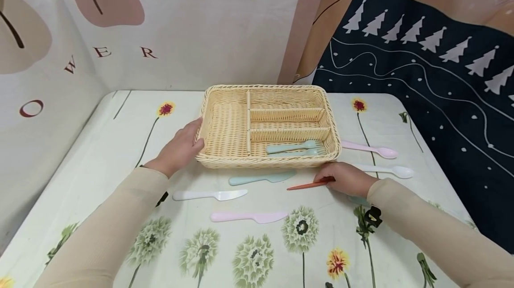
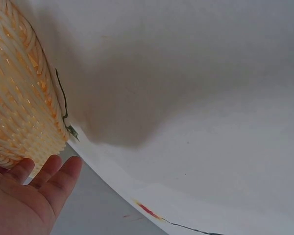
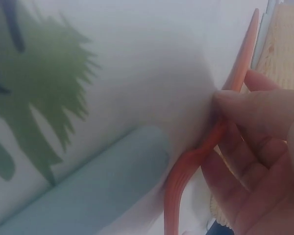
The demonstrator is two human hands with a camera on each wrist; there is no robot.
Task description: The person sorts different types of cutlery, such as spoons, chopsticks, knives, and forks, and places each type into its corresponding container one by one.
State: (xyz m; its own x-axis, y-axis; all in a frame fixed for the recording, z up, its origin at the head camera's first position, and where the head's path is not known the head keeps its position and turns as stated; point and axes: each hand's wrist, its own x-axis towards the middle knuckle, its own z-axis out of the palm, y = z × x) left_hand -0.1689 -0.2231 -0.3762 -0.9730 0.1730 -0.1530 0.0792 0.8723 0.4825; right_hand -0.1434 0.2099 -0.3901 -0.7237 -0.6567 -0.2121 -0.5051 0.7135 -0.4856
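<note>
A woven basket (image 1: pixel 225 118) with several compartments stands toward the back of the table. Two teal forks (image 1: pixel 291 146) lie in its front right compartment. My left hand (image 1: pixel 179 147) rests against the basket's left side; the left wrist view shows fairly straight fingers (image 2: pixel 63 181) touching the weave. In front of the basket's right corner, my right hand (image 1: pixel 347 178) pinches an orange fork (image 3: pixel 240 68) between thumb and fingers, close above the cloth. A teal handle (image 3: pixel 112 181) lies beneath that hand, its other end hidden.
Before the basket lie a teal knife (image 1: pixel 261 178), a white knife (image 1: pixel 210 195) and a pink knife (image 1: pixel 249 217). Right of it are a pink spoon (image 1: pixel 373 149) and a white spoon (image 1: pixel 389 170). A flowered cloth (image 1: pixel 192 261) covers the table; fabric hangs behind.
</note>
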